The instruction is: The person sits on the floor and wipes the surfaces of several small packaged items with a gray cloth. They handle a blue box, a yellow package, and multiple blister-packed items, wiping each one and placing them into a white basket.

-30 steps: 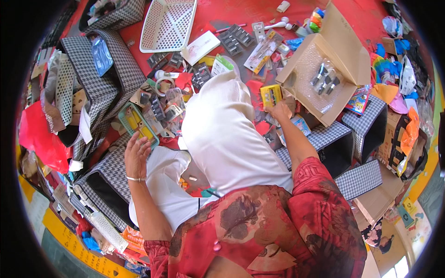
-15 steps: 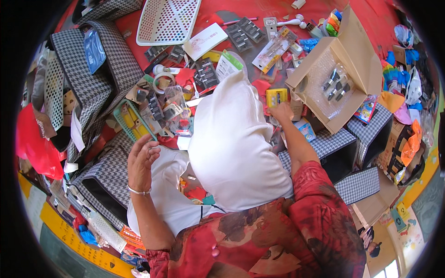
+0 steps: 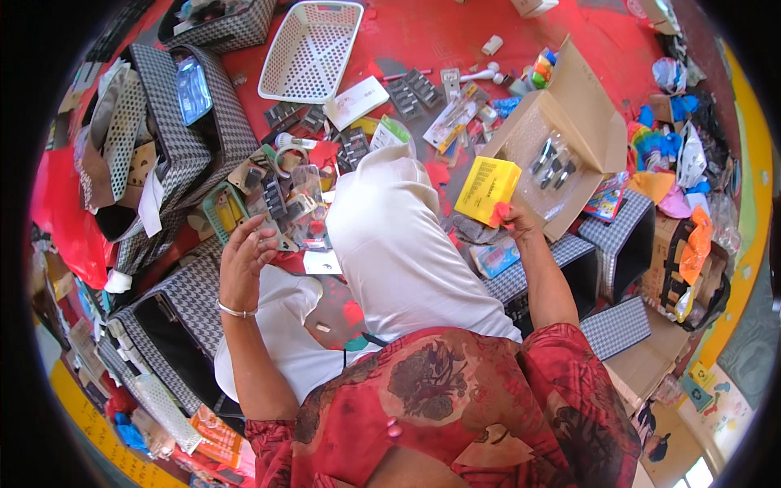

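Both hands are raised over the clutter on the red floor (image 3: 455,32). Her right hand (image 3: 514,221) pinches a small yellow box (image 3: 486,189) by its lower corner, fingers closed on it, so its broad printed face tilts up toward her; it hangs just in front of the open cardboard carton (image 3: 569,122), where several small dark items lie. Her left hand (image 3: 242,262), a thin bangle at the wrist, is open and holds nothing, fingers loosely curled, poised just beside a green-edged packet (image 3: 220,213) among the scattered blister packs. White-clad knees (image 3: 399,244) rise between the two arms, which keeps each hand working its own side. A white mesh basket (image 3: 309,49) sits well apart, beyond the heap.
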Available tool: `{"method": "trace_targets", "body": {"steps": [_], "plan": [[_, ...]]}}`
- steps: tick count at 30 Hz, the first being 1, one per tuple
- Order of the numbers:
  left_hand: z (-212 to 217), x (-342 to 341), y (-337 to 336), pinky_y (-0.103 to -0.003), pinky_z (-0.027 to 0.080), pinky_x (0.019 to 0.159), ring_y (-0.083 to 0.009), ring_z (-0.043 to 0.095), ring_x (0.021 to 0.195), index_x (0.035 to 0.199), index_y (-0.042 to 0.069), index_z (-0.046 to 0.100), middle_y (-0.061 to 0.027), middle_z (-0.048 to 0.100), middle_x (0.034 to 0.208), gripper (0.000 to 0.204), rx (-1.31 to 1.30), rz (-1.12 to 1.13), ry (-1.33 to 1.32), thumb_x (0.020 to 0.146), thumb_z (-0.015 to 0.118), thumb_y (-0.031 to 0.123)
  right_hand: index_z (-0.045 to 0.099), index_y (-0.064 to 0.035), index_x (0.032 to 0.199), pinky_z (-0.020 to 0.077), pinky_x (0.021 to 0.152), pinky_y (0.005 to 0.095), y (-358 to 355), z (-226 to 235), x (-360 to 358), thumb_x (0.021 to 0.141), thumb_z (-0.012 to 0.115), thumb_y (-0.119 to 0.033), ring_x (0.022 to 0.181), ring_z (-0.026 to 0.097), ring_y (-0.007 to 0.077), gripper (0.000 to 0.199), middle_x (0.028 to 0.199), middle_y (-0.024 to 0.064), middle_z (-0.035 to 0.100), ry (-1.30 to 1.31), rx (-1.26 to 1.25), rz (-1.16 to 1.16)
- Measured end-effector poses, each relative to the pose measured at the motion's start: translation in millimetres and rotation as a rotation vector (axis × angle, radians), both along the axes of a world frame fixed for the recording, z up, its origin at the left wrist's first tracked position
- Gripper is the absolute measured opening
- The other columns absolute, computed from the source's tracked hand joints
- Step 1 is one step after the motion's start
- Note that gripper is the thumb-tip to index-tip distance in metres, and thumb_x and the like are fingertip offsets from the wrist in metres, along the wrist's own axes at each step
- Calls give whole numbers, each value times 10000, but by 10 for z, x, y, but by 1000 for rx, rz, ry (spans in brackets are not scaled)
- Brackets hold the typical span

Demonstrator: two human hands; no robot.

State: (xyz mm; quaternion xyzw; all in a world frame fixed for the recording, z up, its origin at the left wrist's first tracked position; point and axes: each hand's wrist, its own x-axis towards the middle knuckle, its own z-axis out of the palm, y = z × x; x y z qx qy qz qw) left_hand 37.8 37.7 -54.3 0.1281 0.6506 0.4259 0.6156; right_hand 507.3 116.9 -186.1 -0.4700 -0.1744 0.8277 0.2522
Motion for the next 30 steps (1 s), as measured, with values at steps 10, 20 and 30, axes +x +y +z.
{"method": "trace_targets", "body": {"steps": [10,20,30], "plan": [[190,-72,58,-185,449,684,-94,558,793,1152,3,476,-68,581,960,347,189,6,-29,872,508,204,426,11,1204,440,852,310,732,1324,-863,500,716,-218,992,555,205,795,1092,115,559,-124,315,320],[430,-153,260,-391,257,1014,-255,273,1270,1389,113,103,-118,226,1405,1044,747,-4,-7,647,611,644,551,2,989,467,628,255,1246,2948,-3275,507,768,-272,694,557,101,595,801,52,602,-262,982,1341],[575,-506,-65,-373,348,956,-219,396,1170,1386,146,122,-87,360,1294,951,963,212,-141,696,614,578,584,33,956,451,687,271,422,2754,-4206,561,718,-320,723,577,150,547,809,87,614,-210,973,1353]]}}
